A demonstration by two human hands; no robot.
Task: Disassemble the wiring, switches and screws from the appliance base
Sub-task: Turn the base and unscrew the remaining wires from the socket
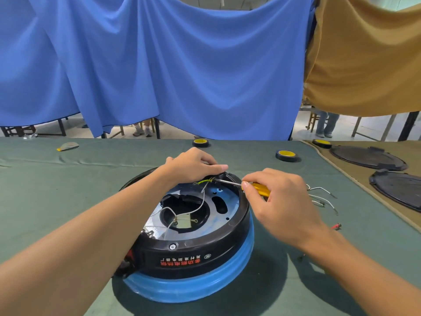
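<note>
Both grasping: left hand (193, 166) holds appliance base (193, 254), right hand (280, 201) screwdriver (261, 188) (yellow handle).

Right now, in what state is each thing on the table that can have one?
appliance base, open, wiring exposed.
green-yellow wire, still attached at far rim.
white wires, lying inside the base.
front rim screw, in place.
screwdriver, gripped by right hand, tip at green-yellow wire.
left hand, holds the base's far rim.
loose wires, detached, lying on the cloth.

Black-and-blue appliance base (196, 254), yellow-handled screwdriver (260, 189), green tablecloth (68, 179), blue curtain (159, 65)
</note>
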